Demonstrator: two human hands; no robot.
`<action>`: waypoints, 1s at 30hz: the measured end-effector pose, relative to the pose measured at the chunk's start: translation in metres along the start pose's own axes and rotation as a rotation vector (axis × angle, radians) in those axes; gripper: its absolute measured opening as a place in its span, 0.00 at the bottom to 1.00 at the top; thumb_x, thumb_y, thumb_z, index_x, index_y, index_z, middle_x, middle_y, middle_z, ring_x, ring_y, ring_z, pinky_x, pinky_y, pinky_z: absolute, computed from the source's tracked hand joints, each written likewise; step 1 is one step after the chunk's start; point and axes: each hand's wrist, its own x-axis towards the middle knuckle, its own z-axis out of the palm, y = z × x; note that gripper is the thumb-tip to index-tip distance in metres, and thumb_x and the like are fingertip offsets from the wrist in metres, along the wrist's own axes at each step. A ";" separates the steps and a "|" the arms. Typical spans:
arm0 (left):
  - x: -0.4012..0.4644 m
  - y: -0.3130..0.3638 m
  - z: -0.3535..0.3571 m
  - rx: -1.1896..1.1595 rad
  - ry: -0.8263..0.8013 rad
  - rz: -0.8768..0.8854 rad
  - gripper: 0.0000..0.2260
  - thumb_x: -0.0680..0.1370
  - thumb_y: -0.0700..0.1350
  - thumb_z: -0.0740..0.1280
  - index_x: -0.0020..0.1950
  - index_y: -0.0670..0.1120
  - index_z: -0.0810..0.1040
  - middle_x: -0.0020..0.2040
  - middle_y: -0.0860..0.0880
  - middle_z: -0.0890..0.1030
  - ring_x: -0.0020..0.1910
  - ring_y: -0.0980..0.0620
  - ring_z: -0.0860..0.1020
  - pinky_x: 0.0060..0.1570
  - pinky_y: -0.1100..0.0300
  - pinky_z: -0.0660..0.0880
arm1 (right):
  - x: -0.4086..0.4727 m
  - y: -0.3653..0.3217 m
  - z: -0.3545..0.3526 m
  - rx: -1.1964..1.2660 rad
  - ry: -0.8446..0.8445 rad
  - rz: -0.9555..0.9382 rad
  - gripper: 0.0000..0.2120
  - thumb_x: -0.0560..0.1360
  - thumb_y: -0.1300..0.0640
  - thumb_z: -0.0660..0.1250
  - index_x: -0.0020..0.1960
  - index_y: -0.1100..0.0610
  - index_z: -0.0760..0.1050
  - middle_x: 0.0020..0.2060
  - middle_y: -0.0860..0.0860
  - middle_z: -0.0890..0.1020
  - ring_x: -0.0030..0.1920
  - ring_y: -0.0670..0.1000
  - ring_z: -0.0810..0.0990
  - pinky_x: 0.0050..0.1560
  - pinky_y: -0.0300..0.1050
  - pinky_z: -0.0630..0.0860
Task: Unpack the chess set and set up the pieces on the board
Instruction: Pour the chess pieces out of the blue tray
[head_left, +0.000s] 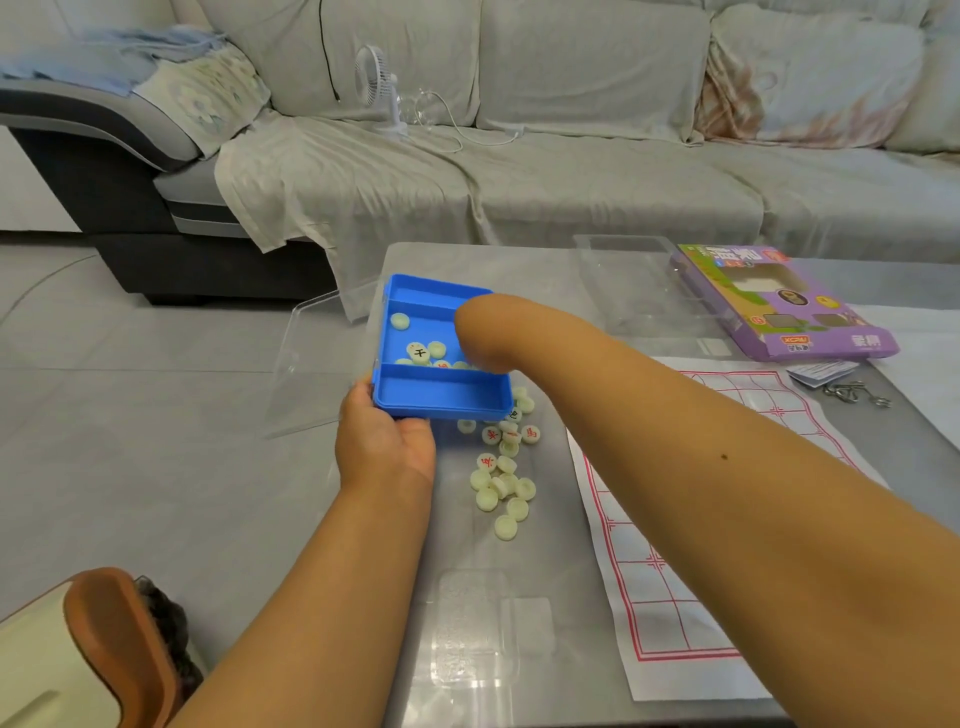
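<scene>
Head view: a blue plastic compartment tray (441, 384) is held tilted above a glass-topped table (519, 597), the left hand (384, 447) gripping its near-left corner, fingers curled underneath. A few pale round chess pieces (418, 352) lie in its middle compartment; the near compartment shows none. More pale discs (501, 467), some with red characters, lie scattered on the table just below the tray, beside a white paper board with a red grid (675, 571). The right hand (480, 338) dips into the tray; its fingers are hidden, so their state cannot be told. A purple cardboard box (789, 306) lies beyond.
</scene>
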 end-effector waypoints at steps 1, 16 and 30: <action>0.001 0.000 0.000 0.001 -0.005 0.002 0.09 0.80 0.39 0.58 0.49 0.41 0.78 0.46 0.42 0.83 0.46 0.46 0.83 0.50 0.49 0.80 | 0.000 -0.001 -0.002 0.006 -0.008 0.015 0.15 0.79 0.64 0.56 0.33 0.58 0.63 0.31 0.51 0.65 0.30 0.47 0.62 0.33 0.38 0.63; -0.001 -0.005 -0.002 -0.039 -0.017 -0.036 0.10 0.80 0.39 0.58 0.54 0.40 0.78 0.48 0.41 0.83 0.46 0.48 0.83 0.49 0.52 0.80 | -0.008 -0.003 0.021 0.243 0.157 -0.023 0.09 0.79 0.61 0.52 0.43 0.60 0.69 0.49 0.56 0.68 0.46 0.55 0.65 0.45 0.47 0.63; 0.001 -0.011 -0.004 -0.043 0.019 -0.065 0.10 0.81 0.41 0.57 0.52 0.41 0.77 0.45 0.43 0.81 0.43 0.50 0.81 0.50 0.54 0.79 | 0.011 -0.019 0.059 0.440 0.228 -0.246 0.23 0.78 0.42 0.56 0.64 0.57 0.67 0.60 0.53 0.71 0.60 0.54 0.70 0.59 0.48 0.67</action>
